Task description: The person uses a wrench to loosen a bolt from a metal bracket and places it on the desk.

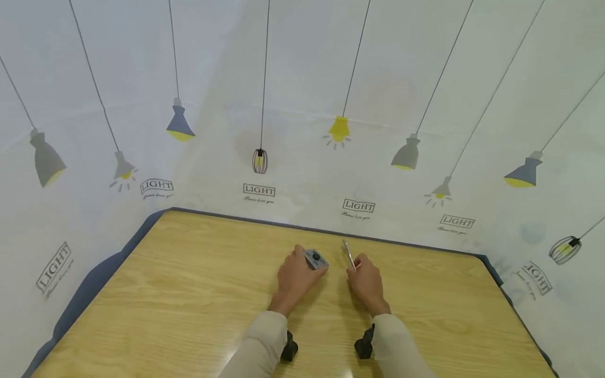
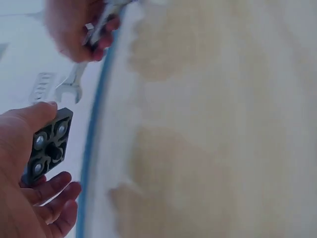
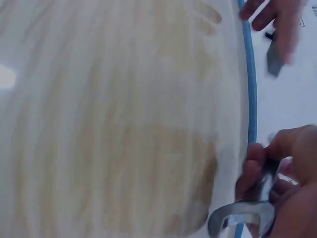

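Note:
My left hand (image 1: 292,275) grips a small square grey plate (image 1: 315,258) by its edge, between thumb and fingers. A black knob stands at the plate's middle. In the left wrist view the plate (image 2: 50,135) shows several shiny round bolt heads around the dark knob. My right hand (image 1: 367,281) holds a silver open-end wrench (image 1: 348,253) by its shank, one end pointing away from me. That wrench (image 2: 74,83) has an open-ended head at the end nearer the plate in the left wrist view. Its other open-ended head (image 3: 265,212) shows close up in the right wrist view. Plate and wrench are apart.
Both hands are over a wood-grain table (image 1: 198,283), toward its far edge. Behind it hangs a pale curtain (image 1: 302,105) printed with lamps and the word LIGHT. Dark blue cloth (image 1: 90,286) shows along the table's left edge. A black wrist device (image 1: 289,347) sits at each sleeve.

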The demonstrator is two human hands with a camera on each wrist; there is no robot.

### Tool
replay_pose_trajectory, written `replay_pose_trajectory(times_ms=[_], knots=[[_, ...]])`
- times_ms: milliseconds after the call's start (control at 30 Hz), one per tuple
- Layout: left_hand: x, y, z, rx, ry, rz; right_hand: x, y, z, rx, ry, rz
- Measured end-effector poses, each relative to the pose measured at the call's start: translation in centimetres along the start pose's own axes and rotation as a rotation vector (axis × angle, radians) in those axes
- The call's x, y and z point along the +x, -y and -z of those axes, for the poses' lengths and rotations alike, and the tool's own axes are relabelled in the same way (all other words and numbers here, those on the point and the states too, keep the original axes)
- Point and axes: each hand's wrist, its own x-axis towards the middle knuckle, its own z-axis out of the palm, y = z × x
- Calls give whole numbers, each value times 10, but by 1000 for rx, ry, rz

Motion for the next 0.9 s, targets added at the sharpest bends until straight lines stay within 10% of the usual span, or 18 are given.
replay_pose_trajectory(times_ms=[200, 433, 700, 900], knots=[[12, -4, 32, -228, -87, 1, 14, 9, 2, 131, -42, 126], [3, -1, 37, -393, -152, -145, 1, 6, -1, 208, -80, 281], [-3, 3, 45, -384, -224, -278, -22, 18, -8, 327, -182, 389], [0, 6, 52, -168, -284, -429, -29, 34, -4, 361, -135, 415]])
